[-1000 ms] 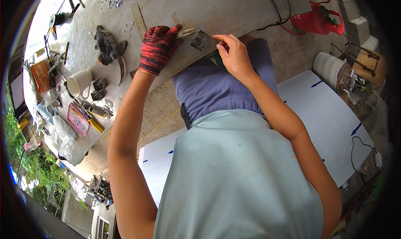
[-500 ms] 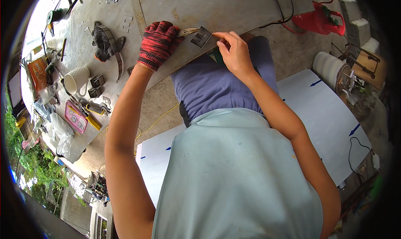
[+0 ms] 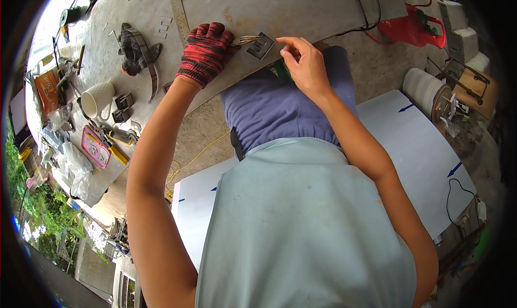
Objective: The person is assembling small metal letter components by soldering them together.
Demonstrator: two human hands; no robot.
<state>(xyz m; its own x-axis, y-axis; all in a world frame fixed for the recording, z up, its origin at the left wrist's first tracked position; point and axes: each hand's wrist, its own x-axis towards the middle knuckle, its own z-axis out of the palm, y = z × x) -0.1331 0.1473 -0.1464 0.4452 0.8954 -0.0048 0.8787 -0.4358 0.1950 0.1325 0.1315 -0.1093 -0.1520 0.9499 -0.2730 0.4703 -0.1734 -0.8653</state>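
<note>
My left hand (image 3: 207, 52), in a red and black knitted glove, is closed around a slim brass-coloured tool (image 3: 246, 40), likely pliers; the glove hides its handles. The tool's tips meet a small dark metal plate (image 3: 265, 49) with letter-like slots cut in it, at the workbench's near edge. My bare right hand (image 3: 306, 65) is just right of the plate, not touching it. Its index finger reaches toward the plate, the thumb is apart below, and the other fingers are bent. Nothing shows between its fingers.
On the grey workbench (image 3: 231, 12) lie a metal ruler (image 3: 179, 14), a dark glove (image 3: 132, 48), a curved metal strip (image 3: 152, 82), a white mug (image 3: 97, 100) and a pink tray (image 3: 96, 148). Black cables (image 3: 375, 12) cross its right end. A red container (image 3: 412, 27) stands beyond.
My right hand has drawn off the plate's corner, slightly to the right. The plate has turned slightly and looks flatter. My left hand has shifted slightly away from me with the tool.
</note>
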